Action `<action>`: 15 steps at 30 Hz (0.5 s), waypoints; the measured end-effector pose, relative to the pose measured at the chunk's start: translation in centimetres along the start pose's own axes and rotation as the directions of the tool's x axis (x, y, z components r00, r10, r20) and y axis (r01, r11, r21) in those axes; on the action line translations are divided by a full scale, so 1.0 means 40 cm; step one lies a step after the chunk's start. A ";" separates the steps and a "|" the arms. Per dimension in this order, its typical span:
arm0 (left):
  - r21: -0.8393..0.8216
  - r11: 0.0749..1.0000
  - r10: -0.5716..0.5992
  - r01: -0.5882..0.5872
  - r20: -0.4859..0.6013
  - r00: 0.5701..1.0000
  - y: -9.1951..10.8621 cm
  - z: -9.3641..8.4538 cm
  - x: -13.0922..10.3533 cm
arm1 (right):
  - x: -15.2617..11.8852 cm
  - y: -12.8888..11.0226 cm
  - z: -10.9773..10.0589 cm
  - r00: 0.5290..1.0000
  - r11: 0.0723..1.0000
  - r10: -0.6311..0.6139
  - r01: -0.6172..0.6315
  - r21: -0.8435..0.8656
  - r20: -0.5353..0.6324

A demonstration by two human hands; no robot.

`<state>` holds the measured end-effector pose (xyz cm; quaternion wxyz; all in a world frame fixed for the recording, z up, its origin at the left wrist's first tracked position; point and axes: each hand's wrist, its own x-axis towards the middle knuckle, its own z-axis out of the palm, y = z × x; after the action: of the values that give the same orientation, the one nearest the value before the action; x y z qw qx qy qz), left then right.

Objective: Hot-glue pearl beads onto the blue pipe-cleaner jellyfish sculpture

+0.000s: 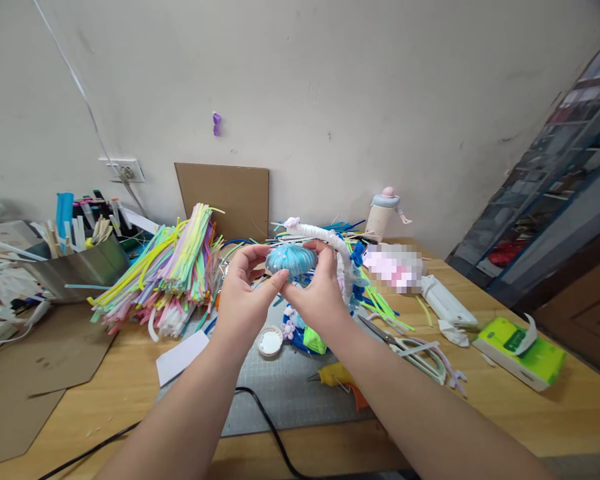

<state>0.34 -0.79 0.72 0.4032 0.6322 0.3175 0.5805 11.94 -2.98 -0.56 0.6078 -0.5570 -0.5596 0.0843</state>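
Blue domed piece point(291, 260) held up over grey cutting mat point(305, 400), left hand point(245, 287) and right hand point(320, 288) pinching its opposite sides between thumbs and fingers; likely light, soft, squashable (white dots point(286, 249) maybe fragile), so best gripped lightly by the rim, not pressed across the top

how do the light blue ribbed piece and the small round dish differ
The light blue ribbed piece is held between left hand and right hand; the small round dish rests on the cutting mat. The piece is blue and looks wider; the dish is whitish and narrower.
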 end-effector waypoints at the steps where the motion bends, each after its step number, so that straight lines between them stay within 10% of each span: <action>1: -0.004 1.000 -0.001 0.001 0.006 1.000 0.002 0.000 -0.001 | 0.000 0.001 0.000 1.000 1.000 -0.003 0.003 -0.002 0.003; 10: 0.152 0.980 -0.111 0.128 -0.118 0.987 -0.074 -0.048 -0.016 | 0.002 0.016 -0.010 0.997 0.999 0.003 0.001 -0.053 0.082; 15: 0.594 0.795 -0.261 0.124 0.151 0.954 -0.147 -0.094 -0.044 | -0.010 0.001 -0.033 0.966 0.990 0.132 -0.119 -0.073 0.224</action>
<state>-3.21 0.99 -5.26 0.2826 0.7502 0.4939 0.3368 12.84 -4.02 -0.50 0.5162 -0.5957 -0.5916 0.1694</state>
